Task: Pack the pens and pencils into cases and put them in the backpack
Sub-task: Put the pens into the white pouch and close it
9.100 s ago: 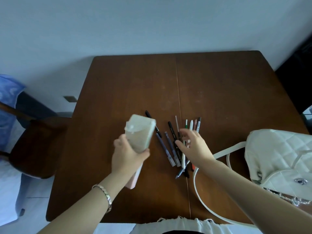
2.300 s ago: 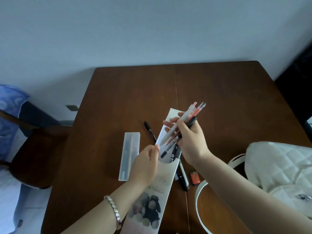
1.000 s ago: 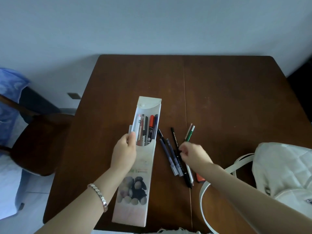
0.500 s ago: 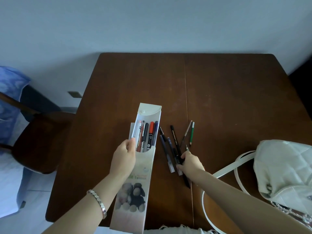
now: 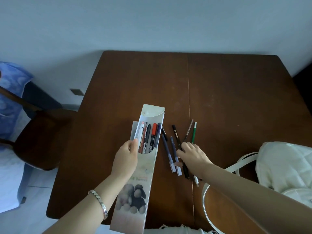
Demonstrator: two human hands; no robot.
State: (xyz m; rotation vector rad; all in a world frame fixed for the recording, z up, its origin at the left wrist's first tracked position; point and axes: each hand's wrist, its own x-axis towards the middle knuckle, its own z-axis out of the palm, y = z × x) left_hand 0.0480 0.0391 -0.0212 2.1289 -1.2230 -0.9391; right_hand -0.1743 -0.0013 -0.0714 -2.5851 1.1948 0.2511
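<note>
A long white pencil case [image 5: 143, 173] with a plush-toy picture lies on the brown table [image 5: 228, 98], its flap open at the far end. Several pens [image 5: 149, 135] stick out of its mouth. My left hand [image 5: 125, 159] grips the case by its left edge. Loose pens and pencils [image 5: 170, 152] lie just right of the case. My right hand [image 5: 192, 155] rests flat on them, fingers spread over a black pen [image 5: 176, 135]; nothing is lifted. A white quilted backpack [image 5: 285, 168] sits at the right edge.
A clear case lid [image 5: 134, 129] peeks out under the case's left side. A brown pencil and a green pencil [image 5: 194, 132] lie beyond my right hand. The backpack's white strap [image 5: 205, 196] loops on the table near me. A dark wooden chair [image 5: 38, 141] stands left of the table.
My right hand has put a bunch of pens into the case and come back down onto the loose ones. My left hand has kept hold of the case.
</note>
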